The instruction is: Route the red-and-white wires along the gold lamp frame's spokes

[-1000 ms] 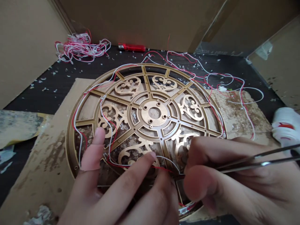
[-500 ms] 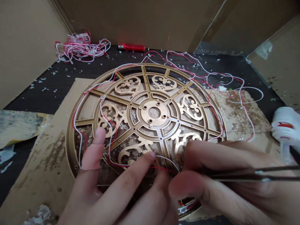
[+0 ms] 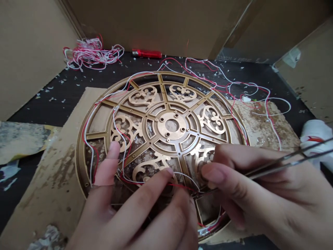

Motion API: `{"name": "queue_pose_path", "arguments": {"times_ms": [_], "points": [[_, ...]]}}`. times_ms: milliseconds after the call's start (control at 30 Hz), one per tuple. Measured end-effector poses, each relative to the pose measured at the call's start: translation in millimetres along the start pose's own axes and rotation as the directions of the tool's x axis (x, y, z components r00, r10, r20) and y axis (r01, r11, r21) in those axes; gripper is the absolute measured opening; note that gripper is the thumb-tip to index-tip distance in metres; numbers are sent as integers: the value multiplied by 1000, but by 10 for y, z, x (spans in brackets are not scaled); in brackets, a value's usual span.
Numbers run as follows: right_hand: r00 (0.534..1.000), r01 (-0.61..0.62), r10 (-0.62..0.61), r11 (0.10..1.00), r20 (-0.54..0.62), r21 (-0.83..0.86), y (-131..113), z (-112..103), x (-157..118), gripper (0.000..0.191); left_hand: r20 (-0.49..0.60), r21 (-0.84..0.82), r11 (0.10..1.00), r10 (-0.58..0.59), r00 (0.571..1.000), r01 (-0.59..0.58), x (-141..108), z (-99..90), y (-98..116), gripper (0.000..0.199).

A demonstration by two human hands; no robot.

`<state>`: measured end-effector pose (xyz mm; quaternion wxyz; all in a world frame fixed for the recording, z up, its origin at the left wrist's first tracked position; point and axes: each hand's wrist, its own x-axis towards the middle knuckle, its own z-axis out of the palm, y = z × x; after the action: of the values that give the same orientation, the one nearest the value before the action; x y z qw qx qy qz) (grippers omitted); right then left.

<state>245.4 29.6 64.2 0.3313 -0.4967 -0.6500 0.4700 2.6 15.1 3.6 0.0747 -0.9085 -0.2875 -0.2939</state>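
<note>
A round, gold-coloured metal frame (image 3: 163, 127), built like a spoked wheel, lies flat on a stained cardboard sheet (image 3: 52, 173) in front of the person. Its hub plate has a large central hole ringed by smaller ones, and heart-shaped openwork scrolls (image 3: 218, 131) fill the bays between the spokes. The finish is matt gold, brightest on the scrolls and hub. A red and white wire pair (image 3: 135, 182) follows the rim's channel at the upper left, and more of it crosses the lower-left bays.

The left hand (image 3: 145, 211) rests over the near left of the frame, its visible fingers spread, one wearing a pink cover (image 3: 105, 172). Two fingertips lie by the wires; whether they pinch them cannot be told. The right hand (image 3: 265, 194) has thumb and fingers closed on metal tweezers (image 3: 275, 169), their tips beside the left fingertips; any grip on wire is too small to make out.

At the right edge stands a white plastic bottle (image 3: 314, 131), its contents hidden. Behind the frame, a red lighter (image 3: 148, 53) and a tangled wire bundle (image 3: 92, 55) lie on the dark tabletop (image 3: 41, 113).
</note>
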Motion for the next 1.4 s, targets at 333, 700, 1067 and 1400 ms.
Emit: {"name": "queue_pose_path", "arguments": {"times_ms": [333,700,1067,1400], "points": [[987,143,-153,975,-47,-172,42,133,-138,54,9,-3,1000,-1,1000,1,-38,18,14,34],[980,201,-201,974,-7,105,51,142,-37,60,22,42,998,36,999,-37,-42,3,-15,32],[988,154,-155,977,-7,151,93,143,-109,48,15,58,997,41,999,-42,-52,0,-10,30],[997,48,-51,997,-53,-54,-36,135,-194,51,21,68,996,55,998,-56,-36,50,-31,30]]}}
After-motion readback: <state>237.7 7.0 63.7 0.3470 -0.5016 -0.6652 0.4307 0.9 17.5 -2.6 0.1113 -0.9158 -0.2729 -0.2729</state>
